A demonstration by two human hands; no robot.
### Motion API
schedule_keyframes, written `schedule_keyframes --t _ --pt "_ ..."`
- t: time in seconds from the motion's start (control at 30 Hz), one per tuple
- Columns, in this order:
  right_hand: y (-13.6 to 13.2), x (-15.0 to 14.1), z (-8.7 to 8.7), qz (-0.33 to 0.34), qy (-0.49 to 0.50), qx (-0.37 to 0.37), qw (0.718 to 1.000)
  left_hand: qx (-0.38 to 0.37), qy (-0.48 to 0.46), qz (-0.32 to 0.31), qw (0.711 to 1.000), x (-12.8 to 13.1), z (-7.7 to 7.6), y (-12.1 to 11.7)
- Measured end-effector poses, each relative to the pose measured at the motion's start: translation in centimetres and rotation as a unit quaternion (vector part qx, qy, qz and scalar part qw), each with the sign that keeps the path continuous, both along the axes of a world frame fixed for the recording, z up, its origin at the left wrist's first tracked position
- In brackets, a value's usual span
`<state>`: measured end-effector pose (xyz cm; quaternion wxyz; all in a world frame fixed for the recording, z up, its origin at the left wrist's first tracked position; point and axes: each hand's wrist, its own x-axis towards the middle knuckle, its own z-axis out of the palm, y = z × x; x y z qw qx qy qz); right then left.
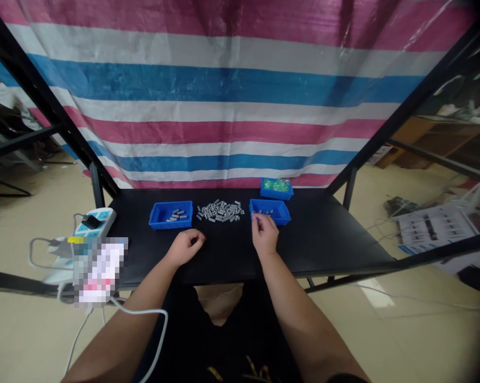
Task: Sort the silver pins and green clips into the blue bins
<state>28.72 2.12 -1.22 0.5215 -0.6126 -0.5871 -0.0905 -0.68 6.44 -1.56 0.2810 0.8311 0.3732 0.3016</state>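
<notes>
Head view, table: A person's two bare forearms reach over a black table [311, 250] in front of a striped sheet [224, 122] of pink, white and blue.
Left hand [187, 246]: It rests at the near side of the left blue bin [170, 226], fingers curled toward the thumb; whether this grip pinches anything cannot be told.
Right hand [266, 234]: It sits at the near left corner of the right blue bin [284, 217], fingertips drawn together at the rim; whether a small piece is in this grip cannot be told.
Metal pile [222, 211]: Small silvery cylinders lie heaped on the table between these two bins.
Bin contents: A few metal cylinders [179, 214] lie in the left bin, several small pieces [271, 212] in the right.
Far right: A smaller blue bin [277, 195] holds green material [277, 184].
Near left: A white power strip [104, 217] with a black plug [90, 221] lies beyond a pixelated object [100, 271].
</notes>
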Motion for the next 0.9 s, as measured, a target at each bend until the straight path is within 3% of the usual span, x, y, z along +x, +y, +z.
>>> schedule_keyframes --t 0.13,0.33,0.7,0.77,0.9 --pt "0.2 1.1 -0.4 -0.096 -0.008 0.010 0.995 0.003 0.001 -0.001 1.000 0.1 0.1 0.0" --pt "0.3 1.1 -0.4 -0.108 -0.011 -0.009 0.994 0.001 0.001 0.001 1.000 0.1 -0.1 0.1" --pt "0.1 0.8 -0.2 -0.075 0.015 -0.026 0.997 -0.003 0.006 0.000 1.000 0.1 0.3 0.0" --pt "-0.1 0.3 0.1 -0.041 0.008 -0.032 0.999 -0.003 0.006 0.000 1.000 0.1 0.2 0.0" --pt "-0.2 -1.1 -0.1 0.026 -0.037 -0.135 0.990 0.001 0.003 -0.002 1.000 0.1 0.1 0.0"
